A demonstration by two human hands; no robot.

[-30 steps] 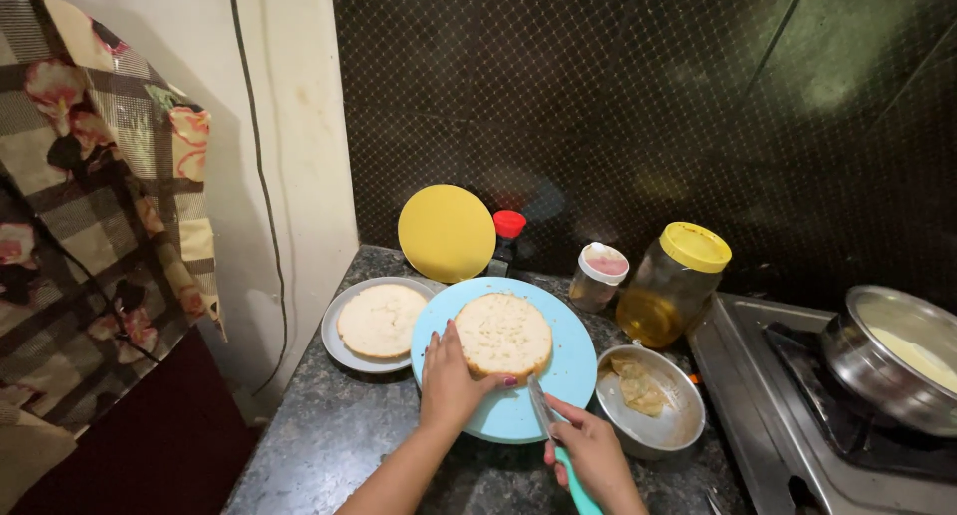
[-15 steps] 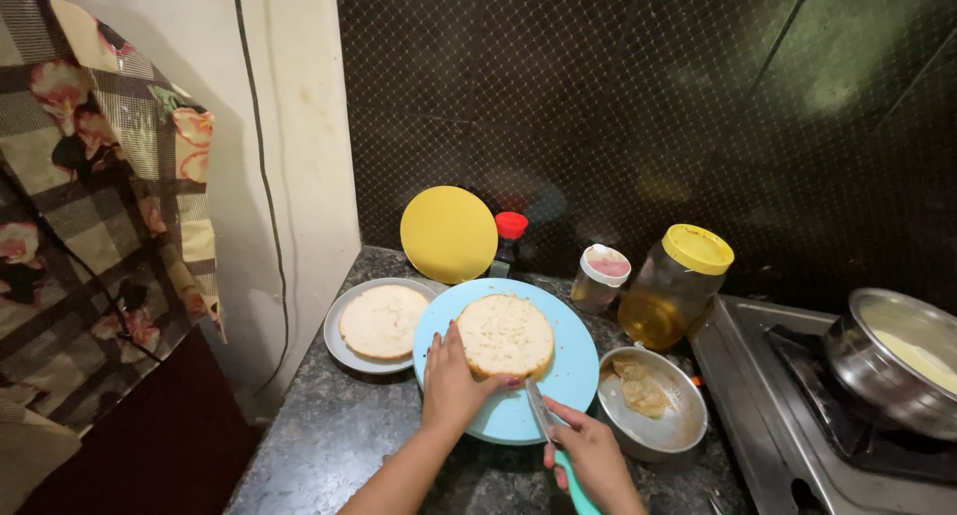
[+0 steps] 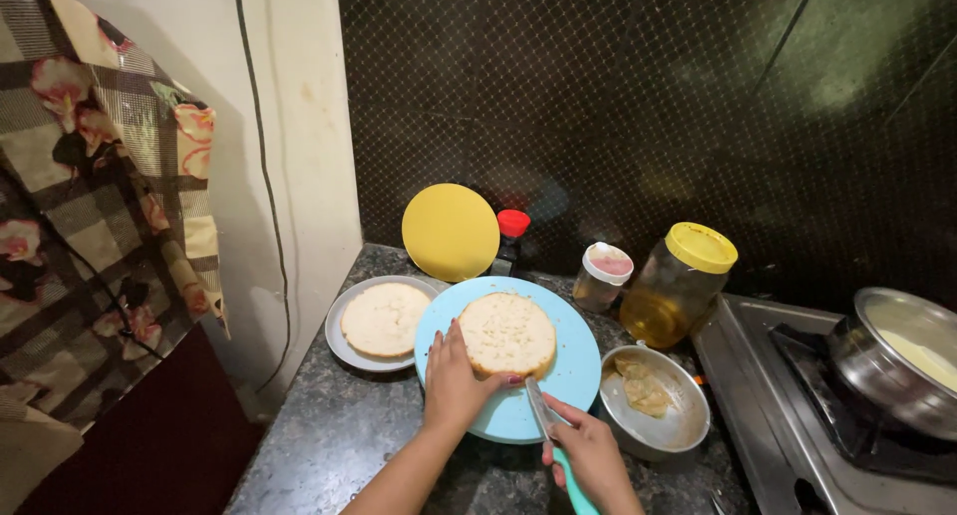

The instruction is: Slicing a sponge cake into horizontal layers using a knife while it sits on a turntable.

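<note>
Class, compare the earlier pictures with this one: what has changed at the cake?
Hardly anything moved. The left hand still steadies the cake layer on the blue plate; the right hand keeps the knife at its edge. The second layer stayed put.

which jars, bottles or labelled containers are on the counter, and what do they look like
Big jar: right of blue plate, clear, amber liquid, yellow lid.
Small jar: left of big jar, clear, white lid, pinkish top.
Dark bottle: by back wall, red cap.
No signs or screens.

The knife tip is hidden under the round cake; the right hand covers most of its teal handle, and the pot at far right is cut off
</note>
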